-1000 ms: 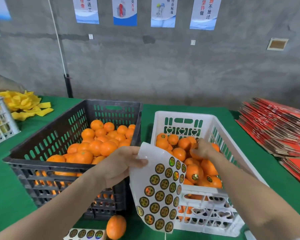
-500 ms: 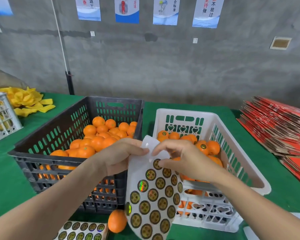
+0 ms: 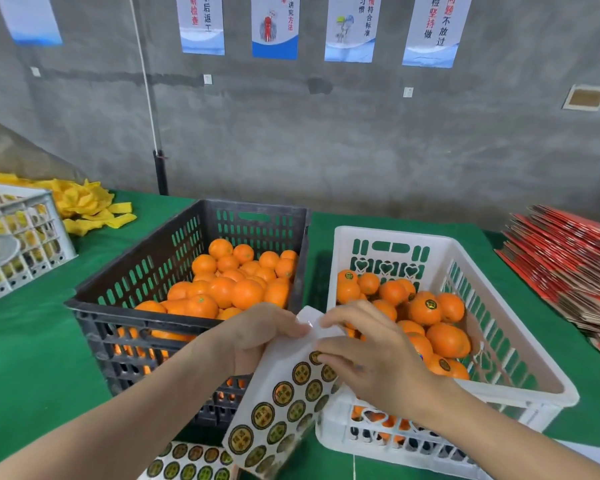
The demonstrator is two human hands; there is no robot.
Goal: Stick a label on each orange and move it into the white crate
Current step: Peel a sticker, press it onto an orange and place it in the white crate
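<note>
My left hand grips the top edge of a white label sheet covered with several round gold-and-black labels. The sheet hangs between the two crates. My right hand rests on the sheet's upper right part, its fingertips pinching at a label there. A black crate on the left holds several unlabelled oranges. On the right stands the white crate with several labelled oranges.
A second label sheet lies on the green table at the bottom. Yellow foam nets and another white crate sit far left. Red flat cartons are stacked at the right edge. A grey wall stands behind.
My right hand came back from inside the white crate to the label sheet and now pinches at a label. The left hand kept hold of the sheet, which tilted lower.
</note>
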